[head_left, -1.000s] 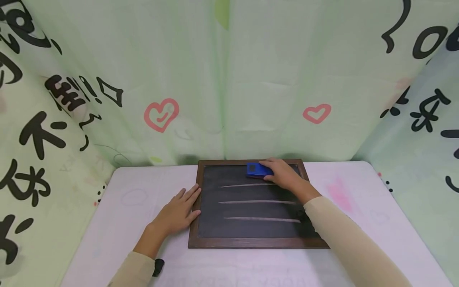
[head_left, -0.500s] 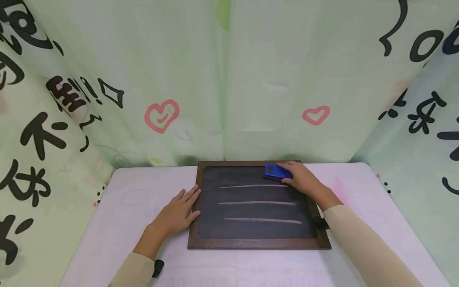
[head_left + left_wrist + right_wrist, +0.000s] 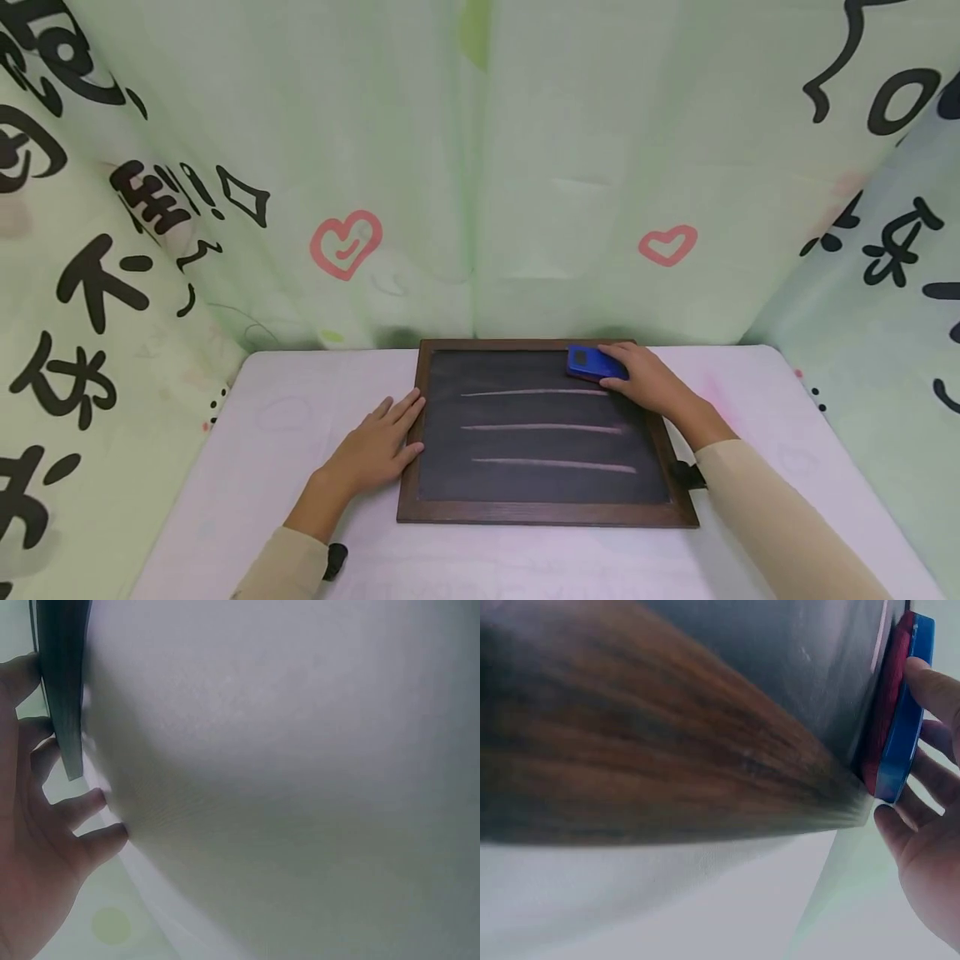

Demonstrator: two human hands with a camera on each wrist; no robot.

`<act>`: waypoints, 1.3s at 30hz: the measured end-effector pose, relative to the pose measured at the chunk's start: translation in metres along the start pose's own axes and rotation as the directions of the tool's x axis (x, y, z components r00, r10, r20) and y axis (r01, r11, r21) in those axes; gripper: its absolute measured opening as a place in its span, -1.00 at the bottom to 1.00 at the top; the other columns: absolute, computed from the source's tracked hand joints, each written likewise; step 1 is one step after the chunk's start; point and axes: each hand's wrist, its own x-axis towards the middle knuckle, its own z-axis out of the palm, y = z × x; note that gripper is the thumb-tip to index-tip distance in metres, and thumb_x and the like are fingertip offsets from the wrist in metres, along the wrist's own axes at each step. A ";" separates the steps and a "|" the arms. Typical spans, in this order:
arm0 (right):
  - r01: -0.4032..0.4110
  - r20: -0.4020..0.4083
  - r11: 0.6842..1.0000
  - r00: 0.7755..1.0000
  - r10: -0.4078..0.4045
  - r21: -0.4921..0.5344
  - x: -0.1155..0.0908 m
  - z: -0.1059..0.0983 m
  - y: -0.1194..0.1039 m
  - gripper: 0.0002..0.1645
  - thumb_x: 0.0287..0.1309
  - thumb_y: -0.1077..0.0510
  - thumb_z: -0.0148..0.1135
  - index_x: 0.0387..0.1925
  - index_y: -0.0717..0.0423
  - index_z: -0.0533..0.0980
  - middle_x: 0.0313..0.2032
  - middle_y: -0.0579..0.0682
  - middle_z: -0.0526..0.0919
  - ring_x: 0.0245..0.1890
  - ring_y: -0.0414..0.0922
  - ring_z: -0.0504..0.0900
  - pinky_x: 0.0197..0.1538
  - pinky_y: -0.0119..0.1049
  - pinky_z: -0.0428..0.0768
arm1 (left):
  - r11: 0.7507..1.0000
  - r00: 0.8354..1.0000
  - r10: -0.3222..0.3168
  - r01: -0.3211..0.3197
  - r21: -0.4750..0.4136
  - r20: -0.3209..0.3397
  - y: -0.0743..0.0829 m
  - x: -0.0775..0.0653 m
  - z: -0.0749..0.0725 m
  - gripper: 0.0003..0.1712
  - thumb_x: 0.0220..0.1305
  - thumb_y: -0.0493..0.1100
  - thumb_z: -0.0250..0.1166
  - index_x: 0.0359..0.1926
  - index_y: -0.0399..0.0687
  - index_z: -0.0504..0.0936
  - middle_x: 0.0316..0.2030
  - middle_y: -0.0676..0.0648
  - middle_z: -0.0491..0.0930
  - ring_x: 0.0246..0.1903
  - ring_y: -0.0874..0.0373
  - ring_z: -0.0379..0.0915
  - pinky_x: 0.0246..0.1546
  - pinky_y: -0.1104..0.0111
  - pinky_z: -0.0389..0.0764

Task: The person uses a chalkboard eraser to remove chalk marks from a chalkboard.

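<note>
A small blackboard (image 3: 525,492) in a brown wooden frame lies on the table, with three pale chalk lines (image 3: 540,427) across it. My right hand (image 3: 652,383) grips a blue chalkboard eraser (image 3: 592,362) near the board's far right corner. In the right wrist view the eraser (image 3: 904,727) shows a dark red felt side against the black surface, thumb and fingers on its blue back. My left hand (image 3: 375,446) lies with fairly straight fingers against the frame's left edge. The left wrist view shows its fingers (image 3: 105,841) at the frame and the table.
A pale pinkish-white table (image 3: 300,417) carries the board. Light green curtains (image 3: 555,208) with black writing and red hearts hang behind and at both sides. A dark strap piece (image 3: 336,561) shows at the left wrist.
My right hand has slid the eraser to the right along the board's top, toward the far right corner. The left hand keeps its place at the frame.
</note>
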 end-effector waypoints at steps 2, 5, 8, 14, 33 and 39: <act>0.000 0.000 1.000 1.000 0.000 0.010 -0.001 0.000 0.002 -0.26 0.34 0.13 0.36 0.43 0.38 0.37 0.29 0.43 0.48 0.31 0.39 0.45 0.35 0.32 0.42 | 1.000 1.000 -0.003 0.003 0.000 0.002 0.001 0.000 0.000 -0.20 0.58 0.15 0.07 0.63 -0.10 0.11 0.63 -0.12 0.05 0.52 -0.42 0.08 0.48 -0.19 0.25; 0.014 -0.010 1.000 1.000 -0.014 0.012 -0.001 0.000 0.002 -0.28 0.35 0.12 0.36 0.40 0.39 0.39 0.27 0.43 0.50 0.29 0.38 0.47 0.33 0.31 0.44 | 1.000 1.000 -0.008 0.008 0.003 0.002 0.002 0.000 0.000 -0.21 0.57 0.14 0.07 0.63 -0.10 0.12 0.63 -0.11 0.06 0.52 -0.41 0.09 0.47 -0.20 0.26; 0.024 -0.018 1.000 1.000 -0.024 0.016 0.001 0.002 0.002 -0.29 0.34 0.11 0.37 0.38 0.39 0.41 0.25 0.42 0.52 0.27 0.37 0.49 0.32 0.30 0.46 | 1.000 1.000 -0.009 0.009 0.006 0.000 0.003 0.000 -0.001 -0.21 0.57 0.14 0.07 0.63 -0.10 0.12 0.63 -0.11 0.06 0.52 -0.42 0.09 0.46 -0.21 0.28; 0.023 -0.015 1.000 1.000 -0.022 0.018 0.010 0.008 -0.005 -0.29 0.35 0.09 0.36 0.40 0.37 0.41 0.28 0.41 0.51 0.29 0.37 0.47 0.35 0.30 0.43 | 1.000 1.000 -0.012 0.012 0.007 0.001 0.003 0.000 -0.001 -0.21 0.58 0.15 0.06 0.63 -0.08 0.12 0.63 -0.10 0.06 0.51 -0.41 0.10 0.43 -0.24 0.30; 0.038 0.098 0.999 0.995 -0.036 -0.021 0.055 0.029 -0.065 -0.25 0.38 0.03 0.33 0.46 0.28 0.37 0.38 0.32 0.47 0.41 0.29 0.41 0.45 0.21 0.37 | 1.000 1.000 -0.017 0.017 -0.008 -0.002 0.001 0.002 0.001 -0.21 0.57 0.15 0.07 0.63 -0.07 0.12 0.63 -0.09 0.05 0.52 -0.42 0.07 0.46 -0.22 0.27; 0.055 0.132 0.998 0.990 -0.051 -0.026 0.069 0.038 -0.088 -0.25 0.39 0.02 0.33 0.47 0.25 0.37 0.39 0.28 0.47 0.42 0.23 0.42 0.45 0.16 0.40 | 1.000 1.000 -0.022 0.022 -0.003 0.005 0.000 0.002 0.002 -0.21 0.58 0.15 0.07 0.64 -0.07 0.11 0.64 -0.09 0.04 0.52 -0.42 0.07 0.45 -0.24 0.27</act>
